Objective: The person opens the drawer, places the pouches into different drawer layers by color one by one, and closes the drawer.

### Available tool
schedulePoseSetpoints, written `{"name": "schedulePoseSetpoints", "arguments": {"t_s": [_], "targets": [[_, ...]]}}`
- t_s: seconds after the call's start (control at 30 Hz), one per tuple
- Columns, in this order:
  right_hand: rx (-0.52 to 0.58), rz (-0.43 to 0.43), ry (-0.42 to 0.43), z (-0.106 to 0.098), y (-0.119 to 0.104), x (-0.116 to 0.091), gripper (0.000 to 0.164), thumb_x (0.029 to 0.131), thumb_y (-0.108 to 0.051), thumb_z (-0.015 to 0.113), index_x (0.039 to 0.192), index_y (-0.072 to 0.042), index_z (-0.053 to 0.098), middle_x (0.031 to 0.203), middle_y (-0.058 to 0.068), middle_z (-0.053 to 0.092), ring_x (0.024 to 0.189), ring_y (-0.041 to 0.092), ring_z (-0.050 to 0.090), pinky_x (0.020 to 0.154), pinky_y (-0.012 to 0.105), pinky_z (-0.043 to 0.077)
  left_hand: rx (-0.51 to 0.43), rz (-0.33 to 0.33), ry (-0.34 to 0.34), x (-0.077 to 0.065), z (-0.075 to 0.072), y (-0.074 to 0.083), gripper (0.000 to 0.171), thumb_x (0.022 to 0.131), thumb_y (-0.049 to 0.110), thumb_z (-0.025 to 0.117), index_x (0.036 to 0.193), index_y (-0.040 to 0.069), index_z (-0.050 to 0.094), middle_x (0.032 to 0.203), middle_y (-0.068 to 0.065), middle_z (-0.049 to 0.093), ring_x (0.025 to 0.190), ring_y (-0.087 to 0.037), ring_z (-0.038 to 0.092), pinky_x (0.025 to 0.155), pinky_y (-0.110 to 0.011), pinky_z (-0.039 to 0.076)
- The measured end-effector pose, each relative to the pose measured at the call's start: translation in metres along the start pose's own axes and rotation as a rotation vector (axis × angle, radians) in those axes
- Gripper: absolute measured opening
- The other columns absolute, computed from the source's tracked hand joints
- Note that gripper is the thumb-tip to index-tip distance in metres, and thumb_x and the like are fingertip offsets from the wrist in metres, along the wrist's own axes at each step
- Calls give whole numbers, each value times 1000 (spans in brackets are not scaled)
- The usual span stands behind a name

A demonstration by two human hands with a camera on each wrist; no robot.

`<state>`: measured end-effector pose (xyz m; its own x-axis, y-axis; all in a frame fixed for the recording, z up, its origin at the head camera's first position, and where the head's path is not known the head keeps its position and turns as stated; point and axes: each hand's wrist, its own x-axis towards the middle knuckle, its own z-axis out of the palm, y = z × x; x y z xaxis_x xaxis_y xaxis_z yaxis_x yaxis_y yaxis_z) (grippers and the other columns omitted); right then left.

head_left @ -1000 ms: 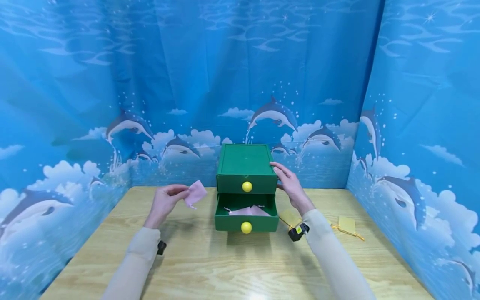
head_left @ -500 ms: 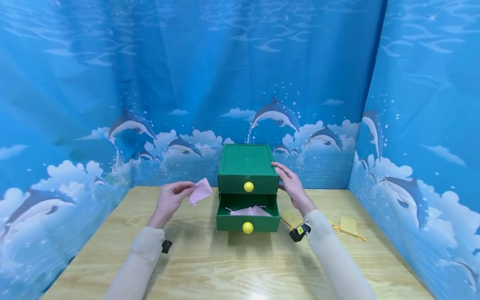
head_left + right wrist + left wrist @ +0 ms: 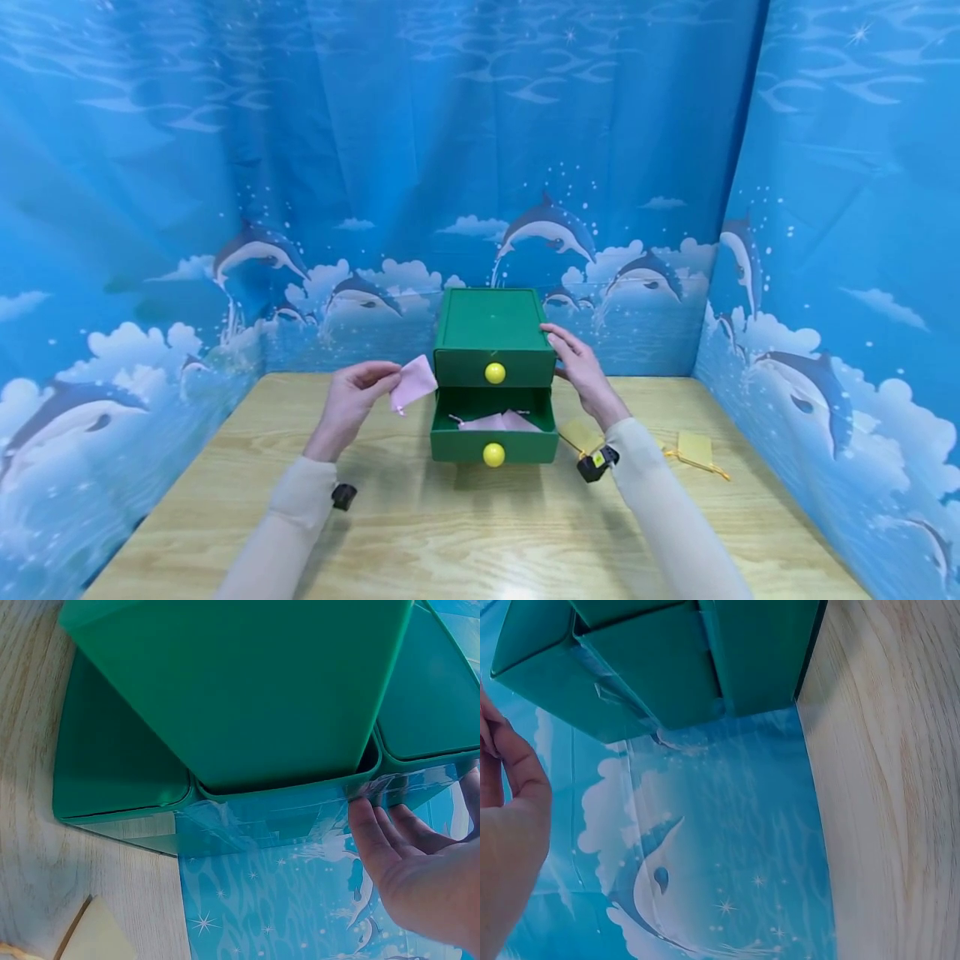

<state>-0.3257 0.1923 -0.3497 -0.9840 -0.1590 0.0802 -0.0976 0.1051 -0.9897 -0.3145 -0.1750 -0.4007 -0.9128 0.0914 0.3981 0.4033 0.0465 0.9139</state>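
Note:
My left hand (image 3: 348,408) pinches a small pink drawstring pouch (image 3: 414,385) by one end, raised above the table just left of the green drawer cabinet (image 3: 491,319). The pouch's cord dangles from its lower edge. The middle drawer (image 3: 453,446) is pulled out, and inside lie pink pouches (image 3: 483,422) with cords at its sides. Above it, the top drawer (image 3: 461,368) is pushed in. My right hand (image 3: 583,375) rests against the cabinet's right side; in the right wrist view its extended fingers (image 3: 367,832) touch the side wall near the drawer opening.
Two yellow drawstring pouches lie on the wooden table (image 3: 420,542) to the right: one (image 3: 581,433) close to the cabinet, partly behind my right wrist, the other (image 3: 694,447) farther right. A blue dolphin-print curtain (image 3: 390,208) hangs behind and along both sides.
My left hand has moved right with the pink pouch, bringing it up to the cabinet's left edge. The right hand and the pulled-out drawer stay where they were.

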Motion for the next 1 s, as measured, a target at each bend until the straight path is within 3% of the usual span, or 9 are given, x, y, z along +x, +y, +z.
{"name": "schedulePoseSetpoints", "arguments": {"t_s": [0.3,0.5,0.7,1.0], "targets": [[15,-8,5,-6,20,16,49,105,-43,42,150,-25,41,162,1,25,147,34,28,112,58,34,28,48,-52,-5,16,5,27,91,18,71,109,-1,71,101,1,73,85,-12,66,70,-23,57],[1,-30,15,-6,24,18,52,102,-50,43,149,-27,42,161,-1,27,146,32,30,112,58,35,47,107,-90,-3,32,5,19,91,11,70,106,-1,73,102,-10,73,81,-13,66,67,-25,56],[-6,-49,23,-5,24,17,52,102,-51,44,147,-26,44,160,0,29,144,33,33,111,58,36,85,145,-80,-2,45,3,15,91,8,69,104,4,75,104,-17,72,83,-14,66,69,-24,56],[-8,-53,25,-6,28,20,53,101,-52,45,147,-26,44,161,-1,28,145,33,31,112,59,34,209,187,-90,2,62,1,12,90,7,70,100,9,76,101,-9,74,90,-14,67,77,-27,57]]}}
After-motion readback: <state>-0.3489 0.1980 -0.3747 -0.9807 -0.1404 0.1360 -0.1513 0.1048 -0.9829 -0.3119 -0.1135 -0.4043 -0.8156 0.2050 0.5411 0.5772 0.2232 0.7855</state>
